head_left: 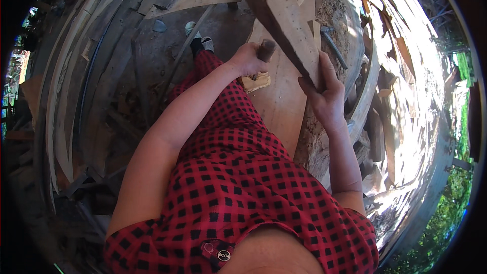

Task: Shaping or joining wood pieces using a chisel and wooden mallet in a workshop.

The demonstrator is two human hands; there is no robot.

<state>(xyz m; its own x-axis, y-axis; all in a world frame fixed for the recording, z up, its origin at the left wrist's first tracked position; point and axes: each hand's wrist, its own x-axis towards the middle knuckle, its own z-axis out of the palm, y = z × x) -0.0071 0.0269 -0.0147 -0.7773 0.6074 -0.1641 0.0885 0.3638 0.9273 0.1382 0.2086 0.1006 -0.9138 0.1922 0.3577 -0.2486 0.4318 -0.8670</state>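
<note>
My left hand point(247, 60) is closed around a chisel, whose round wooden handle point(266, 49) points up toward me. Most of its blade is hidden below the fist, over a small yellowish wood block point(257, 83). That block rests on a long, wide plank point(276, 109) in front of me. Up and to the right, my right hand point(327, 96) grips the narrow end of a thick, tapered wooden block point(291, 25). Its broad end is raised over the plank, beyond the chisel and apart from it.
A rough log point(332, 25) lies along the plank's right side, with a thin metal bar point(335, 47) on it. Sunlit wood strips and scraps point(401, 86) pile up on the right. Long boards point(76, 86) lie at the left. My foot point(206, 44) is beside the plank.
</note>
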